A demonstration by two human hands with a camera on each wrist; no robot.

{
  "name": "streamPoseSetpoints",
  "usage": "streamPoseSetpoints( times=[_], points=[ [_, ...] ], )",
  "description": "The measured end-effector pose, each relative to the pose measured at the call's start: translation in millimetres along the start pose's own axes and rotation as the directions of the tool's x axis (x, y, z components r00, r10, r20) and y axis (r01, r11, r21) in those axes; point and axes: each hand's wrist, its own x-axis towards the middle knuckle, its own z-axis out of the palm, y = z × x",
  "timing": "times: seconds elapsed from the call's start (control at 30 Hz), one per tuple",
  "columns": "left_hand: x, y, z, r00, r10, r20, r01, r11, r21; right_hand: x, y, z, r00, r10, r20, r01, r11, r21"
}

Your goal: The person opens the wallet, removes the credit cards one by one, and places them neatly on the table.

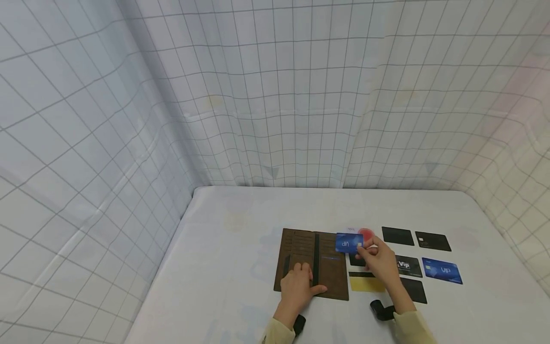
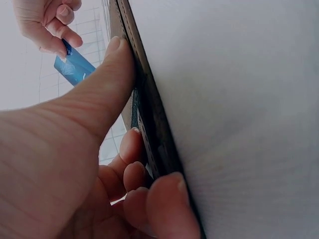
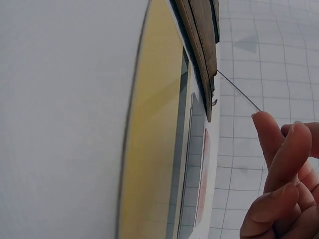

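A brown wallet (image 1: pixel 333 279) lies unfolded on the white table, with card slots on its left half and a dark strip down the middle. My left hand (image 1: pixel 295 290) rests on its lower part, thumb stretched to the right and the other fingers slightly bent against it. Between thumb and fingers, my right hand (image 1: pixel 381 263) pinches a blue card (image 1: pixel 346 242) by its right end. That card is over the upper right part of the wallet. The right wrist view shows the card edge-on as a thin line, its far end near the wallet (image 3: pixel 199 50).
To the right lie a yellow card (image 1: pixel 367 284) with a dark stripe, black cards (image 1: pixel 397 236), a black Vip card (image 1: pixel 410 266), another blue card (image 1: pixel 441 271) and a card with a red circle (image 1: pixel 366 235). Gridded white cloth (image 1: pixel 275 95) encloses the table.
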Motion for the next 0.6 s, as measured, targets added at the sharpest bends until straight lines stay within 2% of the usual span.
streamPoseSetpoints(
  times=[0.6],
  points=[
    [-0.8,1.5,-1.0,1.0,0.003,-0.013,-0.003,1.0,0.03,-5.6,-5.5,-0.9,0.999,0.03,-0.024,-0.028,0.997,0.075]
  ],
)
